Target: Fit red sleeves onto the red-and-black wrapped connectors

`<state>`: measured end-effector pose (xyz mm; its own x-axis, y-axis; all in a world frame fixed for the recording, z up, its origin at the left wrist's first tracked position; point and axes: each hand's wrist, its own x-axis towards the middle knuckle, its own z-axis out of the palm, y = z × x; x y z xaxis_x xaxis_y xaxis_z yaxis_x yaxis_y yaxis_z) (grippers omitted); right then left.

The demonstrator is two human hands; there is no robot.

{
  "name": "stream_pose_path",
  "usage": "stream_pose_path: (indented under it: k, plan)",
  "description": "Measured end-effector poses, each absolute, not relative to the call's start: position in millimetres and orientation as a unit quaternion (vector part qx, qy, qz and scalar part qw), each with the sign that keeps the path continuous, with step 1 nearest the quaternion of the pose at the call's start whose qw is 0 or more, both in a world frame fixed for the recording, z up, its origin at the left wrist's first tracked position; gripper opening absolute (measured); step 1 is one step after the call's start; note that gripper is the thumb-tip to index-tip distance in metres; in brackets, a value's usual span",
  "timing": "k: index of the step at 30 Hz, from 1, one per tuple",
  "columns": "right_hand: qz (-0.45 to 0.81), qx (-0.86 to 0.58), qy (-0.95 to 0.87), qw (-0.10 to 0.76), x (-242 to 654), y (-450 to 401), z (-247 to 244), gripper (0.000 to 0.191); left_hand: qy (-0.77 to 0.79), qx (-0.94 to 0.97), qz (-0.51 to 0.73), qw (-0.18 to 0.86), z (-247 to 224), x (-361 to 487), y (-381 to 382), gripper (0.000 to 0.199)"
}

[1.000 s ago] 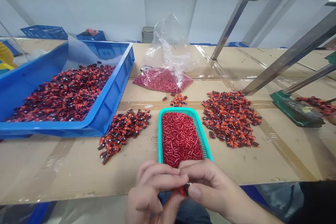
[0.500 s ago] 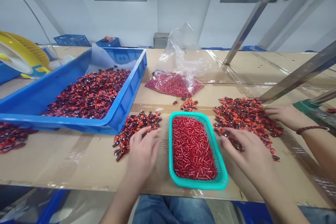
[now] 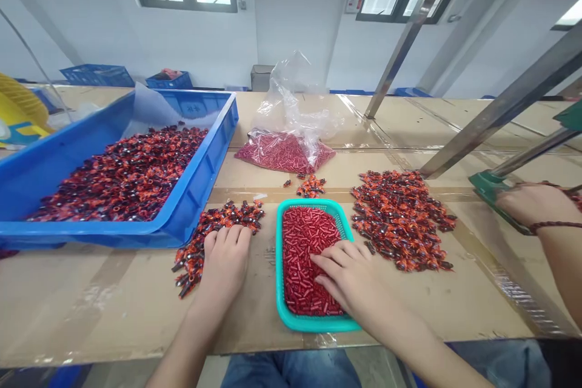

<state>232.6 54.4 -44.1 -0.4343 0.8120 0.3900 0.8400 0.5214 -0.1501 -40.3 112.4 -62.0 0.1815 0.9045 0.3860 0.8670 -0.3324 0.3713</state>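
My left hand [image 3: 227, 257] rests at the near side of a small pile of dark-and-orange parts [image 3: 197, 248]. Its fingers are bent together, and their tips, with anything between them, are hidden. My right hand [image 3: 348, 273] reaches over a green plastic basket [image 3: 279, 267] filled with short red tubes [image 3: 302, 242]. The thumb and forefinger of that hand are apart, their tips at the tubes; no held part shows. A larger pile of the dark-and-orange parts [image 3: 400, 218] lies to the right of the basket.
A big blue tray [image 3: 104, 228] of similar parts stands left. Behind the basket sit a clear bag [image 3: 286, 151] of red tubes and a few loose parts [image 3: 311, 186]. At right, another person's hand [image 3: 527, 203] is by a green-based metal stand [image 3: 493, 188]; a metal post [image 3: 495, 103] slants nearby.
My right hand has moved left from the right-hand pile to over the basket. My left hand's fingers have lowered onto the left pile. The other person's hand has left the right pile.
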Motion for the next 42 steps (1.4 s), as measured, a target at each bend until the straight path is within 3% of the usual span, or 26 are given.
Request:
stream_pose_path:
  k: [7,19,26,33,42]
  plan:
    - [0.000,-0.483,-0.846,0.225,228,63,-47,0.017,0.544,0.715,0.395,0.192,-52,-46,97,0.004]
    - [0.054,-0.468,-0.813,0.343,222,59,-26,0.013,0.395,0.513,0.568,0.509,-28,-15,34,0.019]
    - [0.302,-0.371,-0.726,0.495,196,35,8,0.005,0.367,0.632,0.597,0.332,-18,-3,18,0.035]
    - [0.255,-0.350,-0.725,0.535,186,29,17,0.009,0.338,0.728,0.553,0.224,-6,-1,16,0.040]
    - [0.247,-0.348,-0.710,0.560,186,27,13,0.011,0.334,0.717,0.570,0.225,-3,6,15,0.038]
